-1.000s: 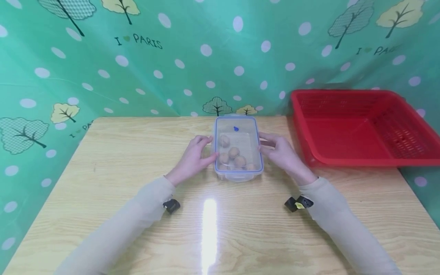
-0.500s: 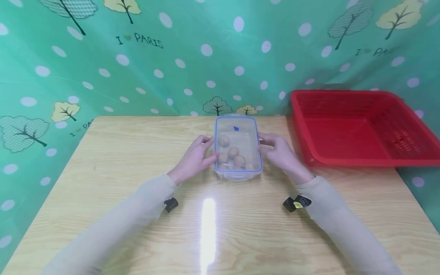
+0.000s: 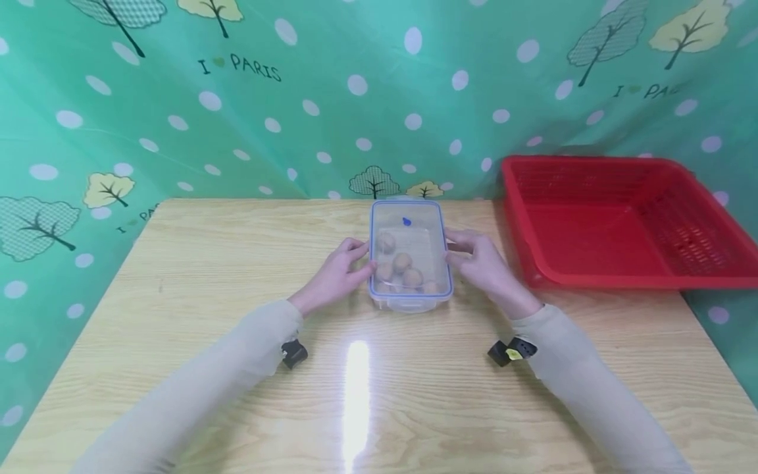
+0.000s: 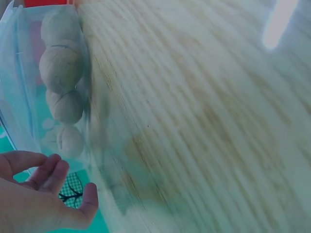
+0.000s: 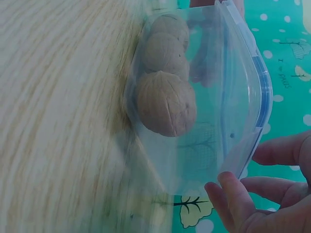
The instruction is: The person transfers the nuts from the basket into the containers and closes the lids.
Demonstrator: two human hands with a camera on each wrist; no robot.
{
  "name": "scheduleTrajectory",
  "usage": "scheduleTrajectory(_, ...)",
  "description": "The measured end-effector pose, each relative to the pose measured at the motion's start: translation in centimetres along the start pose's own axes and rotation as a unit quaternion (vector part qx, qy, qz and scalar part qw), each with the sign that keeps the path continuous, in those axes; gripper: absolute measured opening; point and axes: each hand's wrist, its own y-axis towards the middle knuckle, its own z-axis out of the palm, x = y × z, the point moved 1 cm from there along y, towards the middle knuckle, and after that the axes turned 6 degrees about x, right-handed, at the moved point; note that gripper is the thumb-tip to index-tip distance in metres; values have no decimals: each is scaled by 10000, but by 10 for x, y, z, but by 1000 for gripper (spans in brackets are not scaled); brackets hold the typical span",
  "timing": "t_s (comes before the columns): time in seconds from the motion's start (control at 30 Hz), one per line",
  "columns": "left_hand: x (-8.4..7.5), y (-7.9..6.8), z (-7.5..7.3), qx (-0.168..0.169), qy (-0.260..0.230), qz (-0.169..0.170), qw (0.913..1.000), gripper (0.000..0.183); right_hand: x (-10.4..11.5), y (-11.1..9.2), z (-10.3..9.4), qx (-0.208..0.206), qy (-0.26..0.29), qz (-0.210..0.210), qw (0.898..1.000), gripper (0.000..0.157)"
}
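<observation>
A clear plastic food container (image 3: 423, 240) with a blue-edged lid stands on the table near its back edge. Several walnuts (image 3: 403, 263) lie inside, mostly towards the near end; through the wall in the right wrist view a large walnut (image 5: 166, 104) shows its seam. My left hand (image 3: 337, 270) is at the container's left side, thumb and fingertips right at the wall, fingers slightly bent. Opposite it, my right hand (image 3: 482, 263) touches the right side with its fingertips, close under the lid's edge. Neither hand wraps round the container.
To the right, a big red plastic basket (image 3: 527, 253) stands on the wooden table (image 3: 237, 368), close to my right hand. A green printed cloth (image 3: 320, 99) hangs behind the table. Light glares off the tabletop in front of the container.
The fingers of my left hand have shifted slightly along the container's left side. The container, walnuts and right hand look nearly unmoved.
</observation>
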Motion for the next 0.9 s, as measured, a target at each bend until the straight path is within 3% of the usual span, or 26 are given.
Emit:
scheduleTrajectory(0.23,-1,-2,-2,-19,217,-7,9998,59,4,-3,3,-29,-155,3,9999,53)
scheduleTrajectory(0.47,-2,-5,0,-77,163,-322,9993,62,7,-3,10,-138,-747,-198,9969,50)
scheduleTrajectory(0.6,-1,-7,-3,-361,93,-309,9988,68,6,-3,14,-169,-694,-302,9970,49)
scheduleTrajectory(0.73,-2,1,-11,-612,404,87,9973,76,4,-2,16,-214,-679,-394,9967,50)
scheduleTrajectory(0.9,1,22,-18,-500,900,221,9944,71,5,-3,19,-178,-568,-576,9966,51)
